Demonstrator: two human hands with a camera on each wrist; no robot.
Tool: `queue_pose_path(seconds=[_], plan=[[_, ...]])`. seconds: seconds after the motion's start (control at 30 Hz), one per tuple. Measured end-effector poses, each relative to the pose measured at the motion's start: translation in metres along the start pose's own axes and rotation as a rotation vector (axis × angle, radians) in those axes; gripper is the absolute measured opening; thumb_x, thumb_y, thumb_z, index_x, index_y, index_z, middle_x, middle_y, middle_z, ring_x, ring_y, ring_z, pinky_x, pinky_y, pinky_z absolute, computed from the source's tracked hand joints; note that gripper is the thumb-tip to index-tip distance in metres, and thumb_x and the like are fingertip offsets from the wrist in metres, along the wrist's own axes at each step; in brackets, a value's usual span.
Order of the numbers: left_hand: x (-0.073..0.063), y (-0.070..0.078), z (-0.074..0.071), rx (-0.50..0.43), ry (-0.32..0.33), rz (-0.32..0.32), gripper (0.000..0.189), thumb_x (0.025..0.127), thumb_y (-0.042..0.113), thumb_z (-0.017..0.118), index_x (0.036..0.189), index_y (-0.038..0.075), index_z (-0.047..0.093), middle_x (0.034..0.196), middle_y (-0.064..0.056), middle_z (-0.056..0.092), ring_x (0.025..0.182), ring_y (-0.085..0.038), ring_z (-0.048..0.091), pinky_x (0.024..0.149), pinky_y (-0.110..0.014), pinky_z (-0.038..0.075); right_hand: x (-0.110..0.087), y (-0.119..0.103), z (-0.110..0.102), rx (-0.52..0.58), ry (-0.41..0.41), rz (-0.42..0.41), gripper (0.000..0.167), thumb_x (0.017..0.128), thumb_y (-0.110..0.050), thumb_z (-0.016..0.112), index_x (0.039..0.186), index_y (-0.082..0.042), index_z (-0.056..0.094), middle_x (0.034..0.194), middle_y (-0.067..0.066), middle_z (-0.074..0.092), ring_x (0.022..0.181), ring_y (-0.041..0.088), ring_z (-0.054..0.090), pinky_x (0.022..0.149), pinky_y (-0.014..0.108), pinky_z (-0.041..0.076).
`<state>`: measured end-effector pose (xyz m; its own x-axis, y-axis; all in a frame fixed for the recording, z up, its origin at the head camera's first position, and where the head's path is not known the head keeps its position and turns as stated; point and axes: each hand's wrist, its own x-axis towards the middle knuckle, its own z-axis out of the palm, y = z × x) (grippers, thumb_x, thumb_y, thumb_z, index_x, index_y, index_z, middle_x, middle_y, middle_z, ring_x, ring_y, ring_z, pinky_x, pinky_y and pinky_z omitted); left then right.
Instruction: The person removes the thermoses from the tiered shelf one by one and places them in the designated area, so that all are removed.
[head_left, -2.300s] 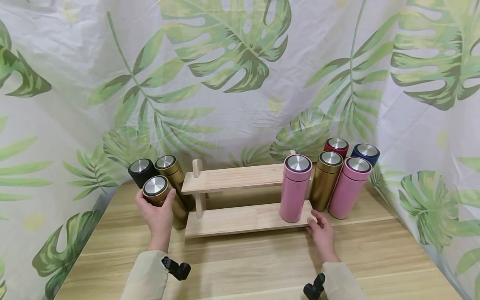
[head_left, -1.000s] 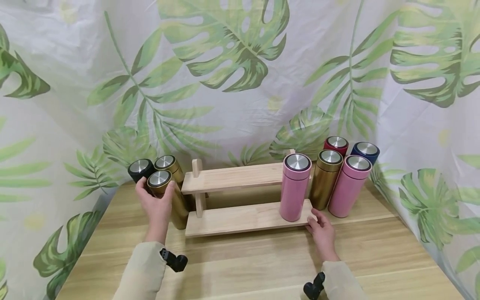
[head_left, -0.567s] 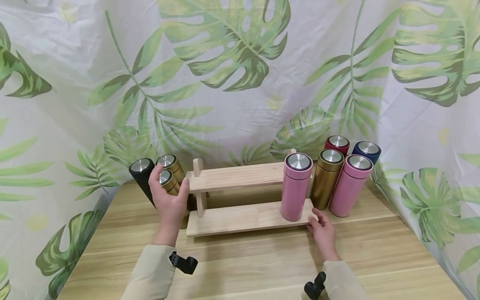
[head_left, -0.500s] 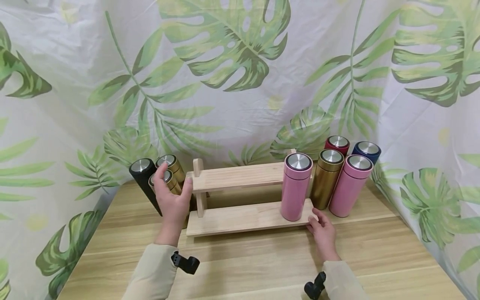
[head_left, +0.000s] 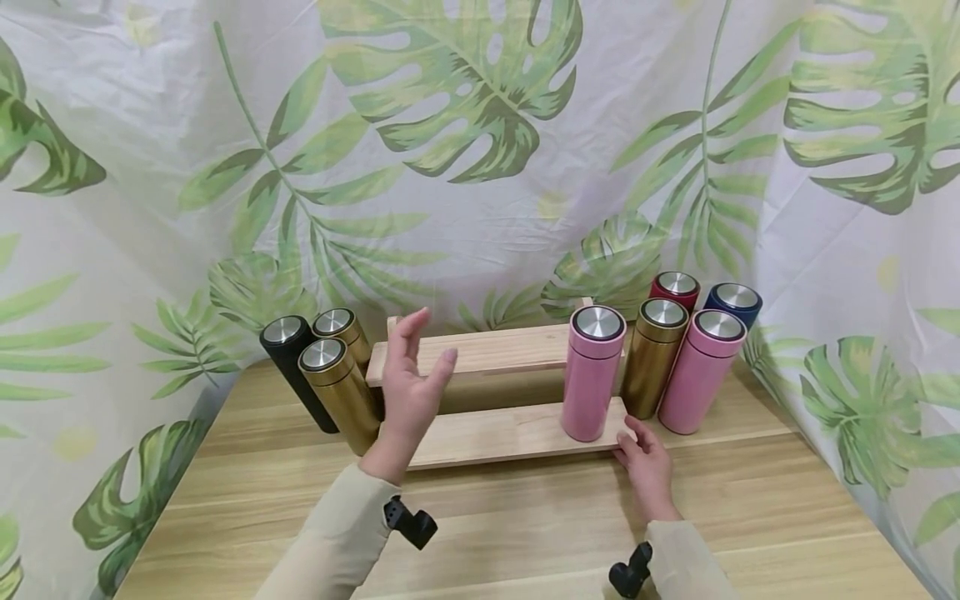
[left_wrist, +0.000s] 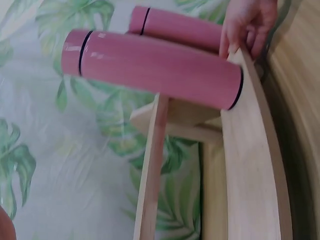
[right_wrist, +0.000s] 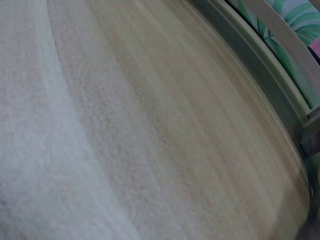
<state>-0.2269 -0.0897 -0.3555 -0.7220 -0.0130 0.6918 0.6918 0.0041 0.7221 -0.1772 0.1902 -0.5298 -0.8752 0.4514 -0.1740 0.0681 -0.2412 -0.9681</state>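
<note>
My left hand (head_left: 408,387) is raised in front of the left part of a two-tier wooden shelf (head_left: 487,437), fingers apart and holding nothing. It hides the shelf's left upright and lower left end. My right hand (head_left: 647,467) holds the right end of the lower board, thumb and fingers at its corner; the left wrist view shows this grip too. A pink thermos (head_left: 592,383) with a silver lid stands upright on that board's right end. Left of the shelf stands a gold thermos (head_left: 345,400), with a black thermos (head_left: 296,358) and another gold thermos (head_left: 352,333) behind it.
Right of the shelf, a gold thermos (head_left: 651,367), a pink thermos (head_left: 697,383), a red thermos (head_left: 675,285) and a blue thermos (head_left: 738,302) stand close together. All is on a wood-grain table (head_left: 525,533) before a leaf-print curtain (head_left: 480,217).
My left hand has let go of the front left gold thermos, which now stands on the table, and has moved right to the shelf. My right hand has stayed at the lower board.
</note>
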Motion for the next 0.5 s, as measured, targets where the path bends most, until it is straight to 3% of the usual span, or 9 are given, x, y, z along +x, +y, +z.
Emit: queue_pose_path(seconds=[0.33,0.5], plan=[[-0.006,0.008,0.043,-0.055,-0.206,-0.006,0.053,0.078,-0.01,0.062,0.126,-0.01,0.041,0.132,-0.024,0.044,0.129,-0.031,0.039,0.112,-0.031,0.028,-0.002,0.0,0.0,-0.009,0.005,-0.009,0.042,0.092,-0.003,0.05,0.133,0.005,0.042,0.134,0.015,0.043,0.084,-0.006,0.054,0.075,0.013,0.051],[-0.008,0.01,0.063,-0.089,-0.276,-0.099,0.053,0.08,-0.006,0.063,0.128,-0.007,0.04,0.136,-0.02,0.043,0.132,-0.027,0.037,0.111,-0.031,0.029,-0.001,-0.001,0.0,-0.004,0.005,-0.003,0.042,0.092,-0.002,0.05,0.133,0.006,0.042,0.134,0.017,0.042,0.083,-0.006,0.055,0.076,0.013,0.051]])
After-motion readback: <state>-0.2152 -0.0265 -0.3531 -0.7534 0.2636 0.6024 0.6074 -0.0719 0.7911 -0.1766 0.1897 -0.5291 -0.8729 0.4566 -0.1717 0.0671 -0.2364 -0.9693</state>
